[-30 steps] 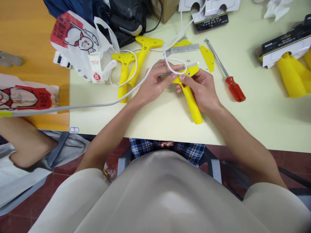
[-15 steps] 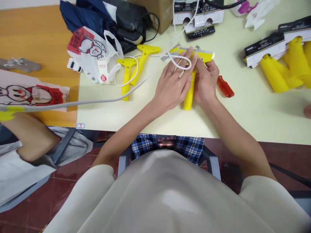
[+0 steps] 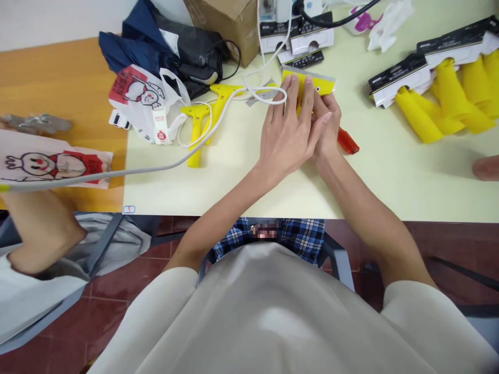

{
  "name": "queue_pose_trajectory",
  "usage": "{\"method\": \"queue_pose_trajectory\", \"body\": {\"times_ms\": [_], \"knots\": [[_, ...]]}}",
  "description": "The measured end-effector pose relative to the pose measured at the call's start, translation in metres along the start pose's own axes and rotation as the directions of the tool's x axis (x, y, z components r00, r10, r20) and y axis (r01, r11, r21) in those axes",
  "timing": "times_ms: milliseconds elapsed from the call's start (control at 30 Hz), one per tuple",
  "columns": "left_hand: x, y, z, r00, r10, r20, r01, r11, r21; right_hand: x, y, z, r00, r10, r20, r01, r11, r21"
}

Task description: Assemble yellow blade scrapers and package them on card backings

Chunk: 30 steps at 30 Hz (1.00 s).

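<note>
A yellow scraper [image 3: 326,84] with a grey metal blade along its top edge lies under both hands. My left hand [image 3: 286,124] rests over its middle with fingers stretched out, touching the yellow head. My right hand [image 3: 327,127] is wrapped round the scraper below the right end of the head; its fingers are partly covered. The scraper's handle is hidden beneath the hands. Just right of my right hand lies a red handle [image 3: 348,142], its near end covered. A loose grey blade [image 3: 260,98] sits left of my left fingers, under a white cord [image 3: 249,83].
Two more yellow scrapers [image 3: 195,137] lie left, beside a plastic bag [image 3: 136,91]. Several yellow handles [image 3: 452,93] with black-and-white boxes [image 3: 401,78] are right. A grey cable [image 3: 167,167] crosses the left side. A cardboard box [image 3: 245,31] stands behind. Another person's arm [image 3: 47,228] is at left.
My left hand has shifted right and now covers the scraper's handle, overlapping my right hand. The view has tilted and moved slightly, so the table items appear shifted.
</note>
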State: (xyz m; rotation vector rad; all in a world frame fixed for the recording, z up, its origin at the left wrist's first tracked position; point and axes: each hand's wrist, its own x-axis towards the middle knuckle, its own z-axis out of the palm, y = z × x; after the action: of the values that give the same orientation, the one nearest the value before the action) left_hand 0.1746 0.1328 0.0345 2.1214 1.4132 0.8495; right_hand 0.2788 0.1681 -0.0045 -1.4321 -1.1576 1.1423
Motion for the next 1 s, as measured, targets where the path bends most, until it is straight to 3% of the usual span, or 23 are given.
{"method": "queue_pose_trajectory", "body": {"times_ms": [133, 267, 367, 533, 667, 800, 867, 1000], "knots": [[-0.001, 0.003, -0.002, 0.999, -0.011, 0.041, 0.004, 0.985, 0.17, -0.007, 0.005, 0.005, 0.996, -0.083, 0.017, 0.077, 0.967, 0.243], [0.002, 0.003, -0.003, 0.998, -0.023, 0.059, 0.003, 0.949, 0.315, -0.01, -0.008, 0.007, 1.0, -0.001, -0.023, 0.004, 0.994, 0.113], [0.008, 0.005, 0.0, 0.996, -0.067, 0.059, 0.036, 0.907, 0.419, -0.009, -0.02, 0.006, 0.997, 0.056, 0.057, -0.052, 0.997, -0.064], [0.015, 0.009, 0.007, 0.99, -0.137, 0.036, 0.103, 0.874, 0.474, -0.014, -0.023, 0.002, 0.997, 0.068, 0.034, -0.069, 0.997, 0.041], [0.01, 0.005, 0.002, 0.995, -0.073, -0.069, 0.091, 0.946, 0.311, -0.022, -0.021, -0.006, 0.999, -0.039, 0.029, 0.038, 0.999, 0.037], [0.003, -0.006, -0.021, 0.987, 0.079, -0.143, -0.08, 0.997, -0.003, -0.028, -0.029, -0.008, 0.967, -0.193, 0.164, 0.232, 0.936, -0.266], [0.002, -0.013, -0.033, 0.981, 0.111, -0.161, -0.145, 0.965, -0.217, -0.029, -0.033, -0.004, 0.949, -0.246, 0.199, 0.301, 0.896, -0.328], [0.006, -0.025, -0.043, 0.967, 0.055, -0.248, -0.178, 0.843, -0.507, -0.031, -0.036, 0.005, 0.921, -0.338, 0.195, 0.371, 0.913, -0.167]]}}
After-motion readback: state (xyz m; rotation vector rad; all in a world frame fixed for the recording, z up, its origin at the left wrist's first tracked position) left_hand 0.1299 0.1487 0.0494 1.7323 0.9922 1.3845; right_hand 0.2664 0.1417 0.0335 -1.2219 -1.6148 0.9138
